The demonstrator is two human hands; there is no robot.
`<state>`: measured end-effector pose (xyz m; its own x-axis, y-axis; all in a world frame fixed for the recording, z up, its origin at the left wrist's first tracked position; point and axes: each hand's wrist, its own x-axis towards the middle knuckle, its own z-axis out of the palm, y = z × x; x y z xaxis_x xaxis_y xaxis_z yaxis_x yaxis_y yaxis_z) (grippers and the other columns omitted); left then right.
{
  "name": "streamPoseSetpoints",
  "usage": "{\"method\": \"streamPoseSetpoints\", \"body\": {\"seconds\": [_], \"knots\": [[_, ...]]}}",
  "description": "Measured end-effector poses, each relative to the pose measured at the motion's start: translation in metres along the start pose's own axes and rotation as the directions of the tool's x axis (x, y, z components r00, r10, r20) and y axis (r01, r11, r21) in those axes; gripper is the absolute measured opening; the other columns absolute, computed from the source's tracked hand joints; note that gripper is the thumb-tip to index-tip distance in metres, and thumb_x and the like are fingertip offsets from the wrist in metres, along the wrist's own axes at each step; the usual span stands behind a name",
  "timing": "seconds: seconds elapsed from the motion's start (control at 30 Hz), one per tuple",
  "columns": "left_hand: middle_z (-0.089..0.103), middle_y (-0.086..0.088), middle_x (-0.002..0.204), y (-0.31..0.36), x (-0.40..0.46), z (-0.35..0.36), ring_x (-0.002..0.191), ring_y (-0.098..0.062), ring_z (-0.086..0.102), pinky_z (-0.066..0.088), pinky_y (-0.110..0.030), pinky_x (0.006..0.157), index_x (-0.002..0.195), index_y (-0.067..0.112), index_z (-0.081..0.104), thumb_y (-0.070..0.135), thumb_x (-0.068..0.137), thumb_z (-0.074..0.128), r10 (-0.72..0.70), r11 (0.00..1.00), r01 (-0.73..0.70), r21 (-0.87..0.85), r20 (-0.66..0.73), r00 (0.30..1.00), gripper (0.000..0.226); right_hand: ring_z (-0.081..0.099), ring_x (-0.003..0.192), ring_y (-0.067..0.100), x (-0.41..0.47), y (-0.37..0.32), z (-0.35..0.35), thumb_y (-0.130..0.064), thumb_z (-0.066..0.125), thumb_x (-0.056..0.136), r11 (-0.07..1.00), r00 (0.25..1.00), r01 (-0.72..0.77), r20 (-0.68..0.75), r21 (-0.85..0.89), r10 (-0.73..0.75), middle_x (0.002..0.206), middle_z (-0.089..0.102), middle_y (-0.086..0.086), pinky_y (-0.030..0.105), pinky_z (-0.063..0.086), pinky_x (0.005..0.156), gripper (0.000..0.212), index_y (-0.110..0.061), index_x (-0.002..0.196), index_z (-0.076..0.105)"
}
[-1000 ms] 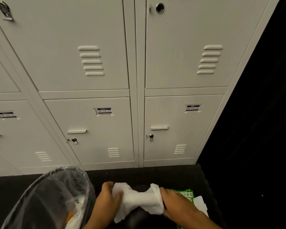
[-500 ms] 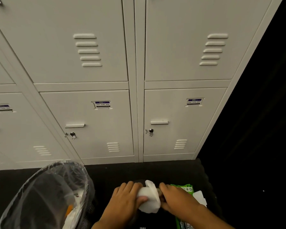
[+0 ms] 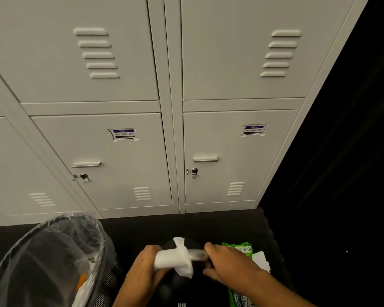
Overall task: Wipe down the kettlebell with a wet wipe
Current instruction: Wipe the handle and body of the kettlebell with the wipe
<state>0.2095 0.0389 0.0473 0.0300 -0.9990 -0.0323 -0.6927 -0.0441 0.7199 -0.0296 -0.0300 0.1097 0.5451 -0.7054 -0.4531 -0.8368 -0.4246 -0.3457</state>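
Kettlebell handle wrapped in a wet wipe, gripped at both ends.

The black kettlebell (image 3: 175, 284) is set on the dark floor (image 3: 186, 227) at the bottom centre, before grey lockers (image 3: 124, 160). Its handle (image 3: 197, 254) is wrapped in the white wet wipe (image 3: 175, 259), which is clenched by the left hand (image 3: 142, 269); the bare end is grasped by the right hand (image 3: 226, 264). A green wipe pack (image 3: 239, 251) lies just right, a plastic-lined bin (image 3: 53, 258) left.

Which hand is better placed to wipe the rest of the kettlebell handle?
Probably left: the left hand already wraps the wet wipe around the kettlebell handle; the right hand only steadies it.
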Motion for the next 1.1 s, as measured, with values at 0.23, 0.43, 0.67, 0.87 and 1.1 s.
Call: {"method": "streamPoseSetpoints", "body": {"seconds": [0.23,0.43,0.67,0.87,1.1], "knots": [[0.053,0.025,0.108,0.031,0.008,-0.014,0.099,0.007,0.052,0.039,-0.006,0.082,0.105,0.043,0.048,0.074,0.070,0.047,0.046,0.980,-0.080,0.184,0.182,0.982,0.047,0.059,0.114,0.025,0.001,-0.002,0.001,-0.036,0.055,0.098,1.000,1.000,-0.018,0.004,-0.014,0.018,0.128,0.058,0.009,0.036,0.048,0.090,0.047,-0.016,0.138,0.039],[0.058,0.012,0.129,0.059,0.026,-0.014,0.116,-0.006,0.054,0.043,-0.025,0.103,0.128,0.035,0.047,0.060,0.085,0.060,0.093,0.908,-0.216,0.359,0.329,0.940,0.052,0.060,0.113,0.026,0.005,-0.002,0.003,-0.038,0.059,0.095,0.999,0.998,-0.046,0.032,-0.016,0.046,0.127,0.060,0.009,0.039,0.051,0.092,0.046,-0.017,0.132,0.042],[0.065,0.013,0.119,0.043,0.027,-0.014,0.113,-0.003,0.059,0.046,-0.025,0.103,0.115,0.031,0.058,0.048,0.083,0.070,0.034,0.950,-0.112,0.293,0.260,0.965,0.038,0.060,0.110,0.022,0.008,-0.002,0.004,-0.042,0.057,0.096,0.999,0.999,-0.037,0.039,-0.018,0.038,0.125,0.061,0.005,0.034,0.050,0.090,0.045,-0.019,0.131,0.043],[0.072,0.004,0.083,0.022,0.004,-0.004,0.081,-0.008,0.069,0.050,-0.017,0.073,0.074,0.034,0.057,0.023,0.074,0.084,-0.140,0.986,0.142,-0.084,0.019,0.990,0.030,0.060,0.111,0.023,0.004,-0.003,0.005,-0.040,0.055,0.097,0.999,0.999,-0.037,0.019,-0.021,0.037,0.125,0.060,0.006,0.032,0.047,0.087,0.043,-0.019,0.133,0.041],[0.070,0.007,0.085,0.007,-0.003,-0.001,0.086,-0.002,0.067,0.052,-0.018,0.069,0.085,0.034,0.058,0.028,0.074,0.084,-0.146,0.969,0.137,-0.205,-0.031,0.989,0.029,0.060,0.111,0.024,0.007,-0.003,0.004,-0.040,0.055,0.097,0.998,0.999,-0.049,0.000,-0.033,0.049,0.125,0.060,0.007,0.036,0.050,0.091,0.046,-0.019,0.134,0.040]]}}
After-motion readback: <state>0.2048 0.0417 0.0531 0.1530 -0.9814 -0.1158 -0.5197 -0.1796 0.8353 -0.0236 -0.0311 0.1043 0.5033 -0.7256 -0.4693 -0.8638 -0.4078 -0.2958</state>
